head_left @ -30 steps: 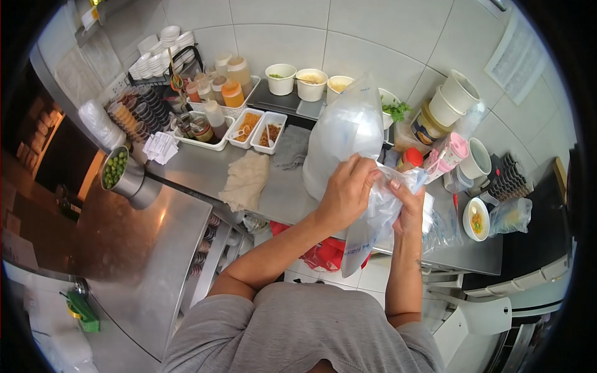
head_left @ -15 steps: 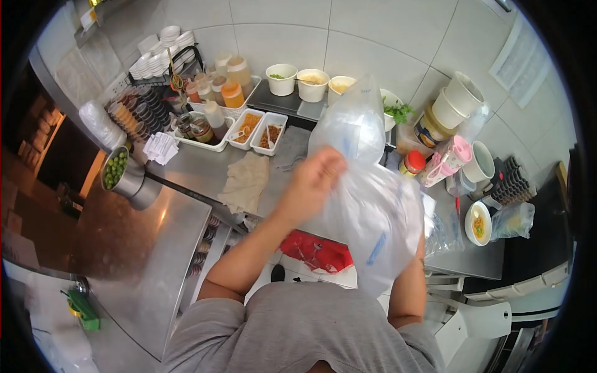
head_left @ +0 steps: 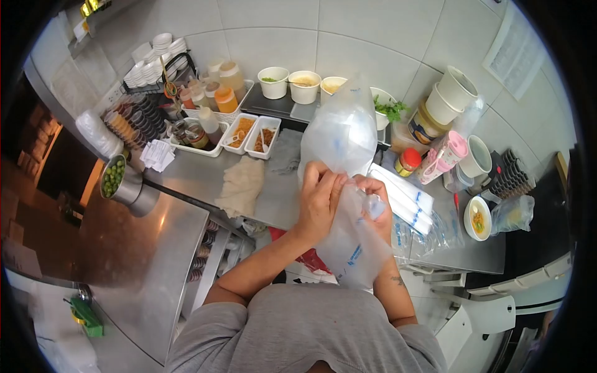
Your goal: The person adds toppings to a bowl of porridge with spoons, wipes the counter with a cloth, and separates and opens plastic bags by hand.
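Observation:
A translucent plastic bag with faint blue print hangs over the front of the counter, gathered at its middle. My left hand pinches the gathered neck from the left. From the right, my right hand grips the same neck, its fingers closed close beside the left ones. Above the hands the bag is puffed out; below them a loose end droops toward my shirt. What the puffed part contains, if anything, cannot be made out. A stack of flat white bags lies just right of my hands.
Behind stand several white tubs. Two trays of toppings, a beige cloth and sauce bottles are to the left. At right are a red-lidded jar, a pink cup and a bowl of food.
My right hand, hidden behind the bag before, has come into sight at its neck. My left hand has lowered slightly, and the bag is now gathered between both hands.

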The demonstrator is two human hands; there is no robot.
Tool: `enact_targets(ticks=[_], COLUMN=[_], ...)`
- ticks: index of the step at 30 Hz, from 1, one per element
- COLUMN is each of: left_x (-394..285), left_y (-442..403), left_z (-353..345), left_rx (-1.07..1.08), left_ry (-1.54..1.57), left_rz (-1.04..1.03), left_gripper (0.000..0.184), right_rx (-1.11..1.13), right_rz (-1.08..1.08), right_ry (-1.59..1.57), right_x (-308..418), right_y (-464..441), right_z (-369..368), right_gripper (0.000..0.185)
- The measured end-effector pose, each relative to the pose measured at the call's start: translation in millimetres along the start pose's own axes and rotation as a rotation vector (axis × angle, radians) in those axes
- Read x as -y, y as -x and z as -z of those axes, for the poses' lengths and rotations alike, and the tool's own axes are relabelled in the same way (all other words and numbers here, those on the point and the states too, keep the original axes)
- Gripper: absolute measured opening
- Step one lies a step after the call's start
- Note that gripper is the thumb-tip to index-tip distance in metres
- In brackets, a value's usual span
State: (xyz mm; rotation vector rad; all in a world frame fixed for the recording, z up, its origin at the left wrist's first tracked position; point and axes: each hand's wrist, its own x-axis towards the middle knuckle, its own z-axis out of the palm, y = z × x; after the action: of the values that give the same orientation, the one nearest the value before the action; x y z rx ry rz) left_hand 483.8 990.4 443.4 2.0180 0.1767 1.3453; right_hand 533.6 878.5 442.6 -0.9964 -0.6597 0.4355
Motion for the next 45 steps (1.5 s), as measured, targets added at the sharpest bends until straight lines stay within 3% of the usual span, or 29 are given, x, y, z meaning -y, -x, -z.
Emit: enact_targets(ticks=[2,5,8,11,13,14,16,18,19,20,21,22,23,24,25,27,28,29,32,34,36,39,42,43,45], left_x=[-5.0,-5.9,-12.8,-7.1,1.6,5.9,5.6,13.8,16.9,20.9,27.1,31.4,28.0,21.2,15.6,8.6,0.9,-6.7,27.3,71.2,92.9,125.2,171.2,181.2,195.4], left_y=[7.0,13.0,9.4,2.8,-0.1,-2.8,-21.5,-35.2,-39.1,-35.3,-24.5,-12.0,4.7,19.1,26.7,37.0,20.6,-3.7,-41.3,-35.3,-31.9,-31.8,-27.8,-16.1,11.2], left_z=[-3.8,-7.6,-1.8,1.7,1.3,5.8,31.9,60.3,69.1,72.0,72.9,72.5,62.4,46.3,31.3,11.5,23.7,33.0,5.5,-15.2,-22.2,-22.7,-41.3,-44.6,-48.7], left_rx=[0.021,0.062,0.079,0.032,-0.023,-0.041,-0.078,-0.1,-0.11,0.038,0.193,0.352,0.559,0.743,0.65,0.465,0.409,0.341,-0.12,-0.176,-0.099,0.05,0.164,0.194,0.238], left_ry=[0.089,0.197,0.203,0.187,0.211,0.347,0.621,0.919,1.072,1.082,1.086,1.085,0.826,0.56,0.552,0.533,0.599,0.66,0.417,0.289,0.296,0.161,0.271,0.179,-0.006], left_rz=[0.1,0.217,0.323,0.296,0.244,0.4,0.707,0.812,0.859,0.913,0.965,1.017,0.829,0.625,0.474,0.184,0.498,0.816,0.499,0.485,0.658,0.736,0.766,0.736,0.669], left_gripper=[0.008,0.012,0.016,0.022,0.024,0.025,0.025,0.025,0.026,0.026,0.026,0.027,0.025,0.023,0.024,0.024,0.023,0.023,0.023,0.023,0.023,0.022,0.022,0.022,0.022], right_rx=[-0.032,0.18,0.013,-0.009,0.116,0.177,0.219,0.161,0.081,0.0,-0.37,-0.422,-0.473,-0.293,-0.12,-0.03,-0.011,0.059,0.261,0.34,0.353,0.218,0.035,0.008,0.053], right_rz=[0.058,0.256,0.117,-0.199,-0.231,-0.244,-0.57,-0.599,-0.462,-0.323,-0.244,-0.214,-0.178,-0.156,-0.114,-0.062,-0.096,-0.003,0.199,0.258,0.176,-0.17,-0.429,-0.441,-0.268], right_ry=[0.144,0.216,0.087,-0.015,0.086,0.135,0.093,0.023,-0.026,-0.075,-0.268,-0.418,-0.568,-0.464,-0.356,0.407,0.863,0.85,0.98,1.054,1.035,0.76,0.463,0.458,0.69], right_x=[-0.5,-36.3,-7.9,-3.1,-7.1,-11.4,-33.1,-37.5,-34.0,-33.2,-17.5,-10.0,-2.4,4.2,10.9,67.2,88.7,94.1,84.2,59.9,26.4,-35.0,-98.1,-114.3,-138.5], right_y=[-3.2,-9.6,0.2,7.7,8.1,7.9,16.8,27.2,30.4,31.4,16.5,7.6,-1.4,-9.7,-17.8,-60.2,-84.6,-106.9,-155.1,-170.2,-172.5,-161.2,-143.4,-132.5,-103.3], right_z=[-2.4,33.4,-2.1,9.9,15.6,20.3,61.3,94.3,104.6,111.4,86.6,90.6,94.6,107.1,119.5,86.2,66.0,57.0,39.2,46.1,64.8,103.4,136.0,143.2,151.7], right_gripper=[0.017,0.021,0.017,0.013,0.013,0.013,0.016,0.019,0.021,0.022,0.023,0.024,0.025,0.026,0.026,0.024,0.024,0.024,0.033,0.036,0.038,0.042,0.047,0.048,0.049])
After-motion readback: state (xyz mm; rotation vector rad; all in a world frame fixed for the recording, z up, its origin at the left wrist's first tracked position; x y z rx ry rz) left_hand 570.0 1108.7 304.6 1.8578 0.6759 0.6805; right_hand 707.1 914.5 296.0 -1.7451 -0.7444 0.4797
